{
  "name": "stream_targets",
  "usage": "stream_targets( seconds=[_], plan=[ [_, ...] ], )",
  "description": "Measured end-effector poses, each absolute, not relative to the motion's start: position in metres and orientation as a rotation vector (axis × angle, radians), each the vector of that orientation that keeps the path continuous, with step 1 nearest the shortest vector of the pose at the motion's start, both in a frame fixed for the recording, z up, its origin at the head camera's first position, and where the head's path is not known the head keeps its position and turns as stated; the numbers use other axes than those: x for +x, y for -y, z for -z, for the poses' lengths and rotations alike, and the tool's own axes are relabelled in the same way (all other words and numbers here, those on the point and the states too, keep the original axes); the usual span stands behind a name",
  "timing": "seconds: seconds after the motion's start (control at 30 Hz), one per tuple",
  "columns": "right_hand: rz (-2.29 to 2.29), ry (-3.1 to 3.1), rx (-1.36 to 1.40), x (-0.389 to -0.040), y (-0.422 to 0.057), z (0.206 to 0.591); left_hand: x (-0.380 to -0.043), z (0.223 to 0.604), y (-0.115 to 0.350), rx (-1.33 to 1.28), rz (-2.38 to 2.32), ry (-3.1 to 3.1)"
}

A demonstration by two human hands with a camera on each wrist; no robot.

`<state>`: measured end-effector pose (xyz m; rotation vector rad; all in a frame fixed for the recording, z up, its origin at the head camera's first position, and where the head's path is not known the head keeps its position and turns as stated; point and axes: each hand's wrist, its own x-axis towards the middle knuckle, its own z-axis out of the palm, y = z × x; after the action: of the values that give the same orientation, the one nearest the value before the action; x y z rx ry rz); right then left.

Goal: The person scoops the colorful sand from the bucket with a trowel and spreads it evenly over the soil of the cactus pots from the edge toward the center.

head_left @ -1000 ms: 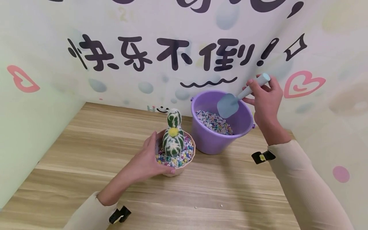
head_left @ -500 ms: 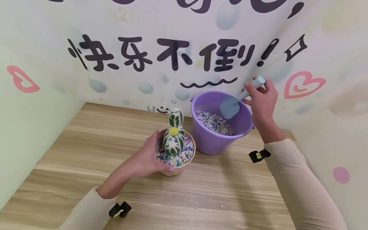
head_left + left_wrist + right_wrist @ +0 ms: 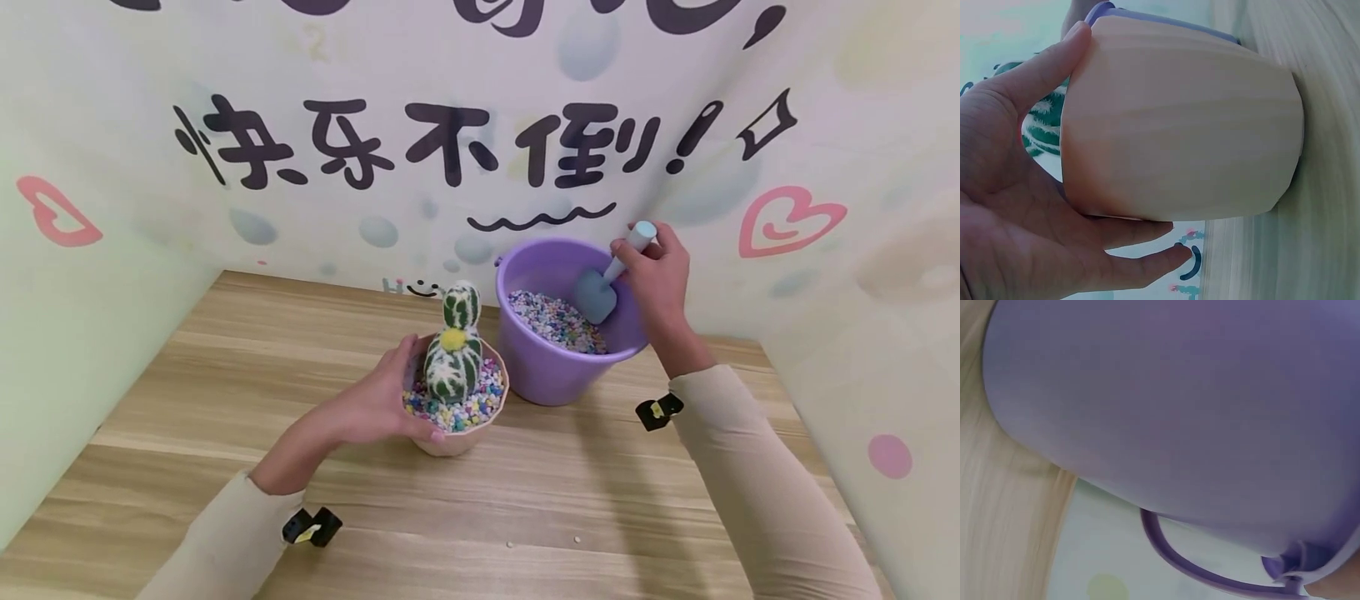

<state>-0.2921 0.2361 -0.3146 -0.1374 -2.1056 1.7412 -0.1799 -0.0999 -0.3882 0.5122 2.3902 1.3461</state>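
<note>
A pale peach flowerpot with a plush-looking cactus stands on the table, filled with small coloured pebbles. My left hand grips the pot's left side, thumb near the front rim. Right of the pot is a purple bucket with more coloured pebbles inside. My right hand, over the bucket's right rim, holds a light blue toy shovel by its handle. The blade slants down inside the bucket, close to the pebbles; whether it touches them I cannot tell. In the right wrist view, the bucket's wall hides the shovel.
The wood-grain table meets a printed backdrop close behind the pot and bucket. A second wall rises at the right. Two loose pebbles lie near the front. The bucket's handle hangs behind it.
My right hand has moved left and down, lowering the shovel deeper into the bucket and making its handle steeper. The left hand stays on the pot, which has barely shifted.
</note>
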Motion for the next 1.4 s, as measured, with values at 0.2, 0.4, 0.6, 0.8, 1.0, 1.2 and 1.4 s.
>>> stream_targets(
  seconds=[0.2, 0.4, 0.6, 0.8, 1.0, 1.2, 1.4],
  plan=[
    [-1.707, 2.18, -0.1, -0.293, -0.236, 0.319, -0.186, 0.386, 0.104, 0.51, -1.348, -2.329],
    [-1.643, 2.29, -0.084, -0.294, -0.237, 0.319, -0.193, 0.384, 0.109, 0.558, -1.315, -2.298],
    [-1.58, 2.362, -0.072, -0.295, -0.238, 0.318, -0.204, 0.383, 0.116, 0.648, -1.311, -2.231],
    [-1.557, 2.369, -0.115, -0.296, -0.238, 0.32, -0.21, 0.383, 0.12, 0.658, -1.294, -2.182],
    [-1.549, 2.358, -0.149, -0.295, -0.238, 0.32, -0.208, 0.384, 0.119, 0.639, -1.316, -2.205],
    [-1.536, 2.378, -0.156, -0.295, -0.237, 0.321, -0.186, 0.385, 0.118, 0.603, -1.271, -2.405],
    [-1.533, 2.37, -0.185, -0.294, -0.238, 0.321, -0.164, 0.391, 0.103, 0.366, -1.276, -2.56]
  ],
)
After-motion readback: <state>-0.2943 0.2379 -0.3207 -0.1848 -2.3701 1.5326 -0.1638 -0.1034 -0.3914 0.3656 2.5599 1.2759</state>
